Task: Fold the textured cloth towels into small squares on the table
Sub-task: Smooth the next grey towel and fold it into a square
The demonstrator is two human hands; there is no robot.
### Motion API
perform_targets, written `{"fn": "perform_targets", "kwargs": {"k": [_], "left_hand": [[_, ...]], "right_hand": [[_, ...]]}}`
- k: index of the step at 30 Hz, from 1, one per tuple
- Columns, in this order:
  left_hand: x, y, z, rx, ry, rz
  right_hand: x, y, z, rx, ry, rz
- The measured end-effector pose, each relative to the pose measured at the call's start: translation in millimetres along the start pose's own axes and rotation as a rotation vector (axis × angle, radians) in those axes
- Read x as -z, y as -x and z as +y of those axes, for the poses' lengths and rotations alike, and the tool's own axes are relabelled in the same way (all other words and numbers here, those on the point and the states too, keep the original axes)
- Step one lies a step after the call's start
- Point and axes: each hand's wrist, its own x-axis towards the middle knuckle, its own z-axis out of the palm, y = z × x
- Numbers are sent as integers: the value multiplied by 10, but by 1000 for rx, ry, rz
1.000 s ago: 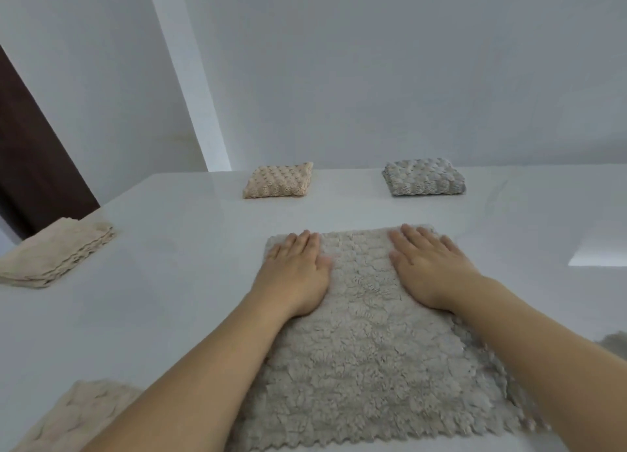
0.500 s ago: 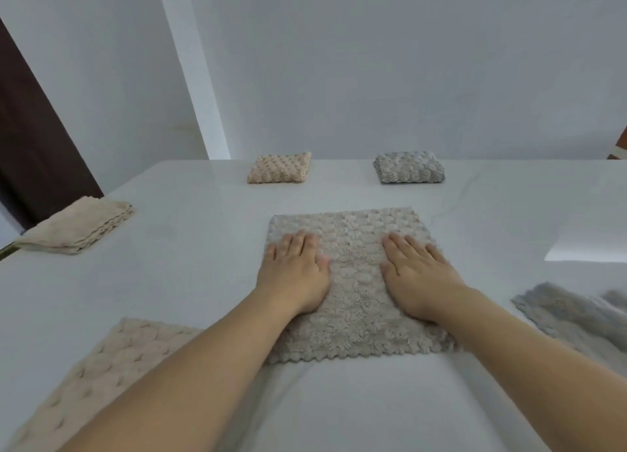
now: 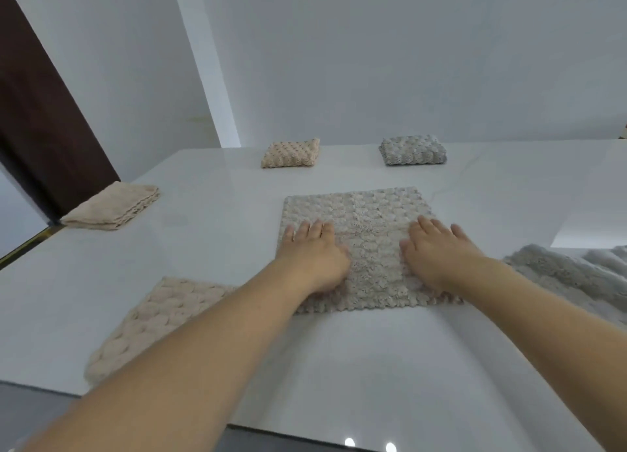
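Item in hand: pale grey-beige bobble-textured cloth towel (image 3: pixel 359 234), lying flat at frame centre on the glossy white table (image 3: pixel 210 255).

Left hand (image 3: pixel 314 256) and right hand (image 3: pixel 436 255): both are pressing palm-down on the towel, fingers straight, gripping nothing.

Step, as judged: smoothing flat, first fold not yet made.

Next move is calling for pinching the near scalloped edge and carrying it to the far edge.

Done squares: folded beige towel (image 3: pixel 291 153) and folded grey towel (image 3: pixel 413 150), upper centre.

Cut off and covered parts

Your forearms hide part of the beige towel (image 3: pixel 159 319) and grey-beige towel (image 3: pixel 366 234); the frame's right edge cuts the grey cloth (image 3: pixel 576 275).
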Motion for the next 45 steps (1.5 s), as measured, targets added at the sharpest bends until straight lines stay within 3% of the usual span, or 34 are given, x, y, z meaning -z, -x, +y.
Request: {"fn": "perform_targets", "kwargs": {"k": [3, 5, 9, 14, 24, 32, 39, 43, 45], "left_hand": [[307, -238, 80, -62, 91, 167], [228, -265, 70, -97, 143, 236], [-278, -63, -124, -29, 100, 111], [-160, -172, -372, 63, -7, 22], [46, -1215, -39, -114, 106, 144], [-158, -1222, -524, -23, 83, 108], [10, -1131, -497, 124, -33, 79], [-26, -642, -72, -6, 184, 169], [-204, -340, 14, -71, 140, 126]], "right_hand": [[68, -154, -149, 123, -94, 154], [-58, -192, -258, 161, -137, 156], [-234, -309, -164, 131, -72, 29], [-107, -390, 113, 33, -27, -39], [57, -1314, -304, 221, -98, 55], [-116, -1409, -9, 170, -28, 13], [120, -1274, 232, -91, 63, -19], [107, -624, -145, 128, -43, 30], [-91, -336, -183, 206, -55, 0]]}}
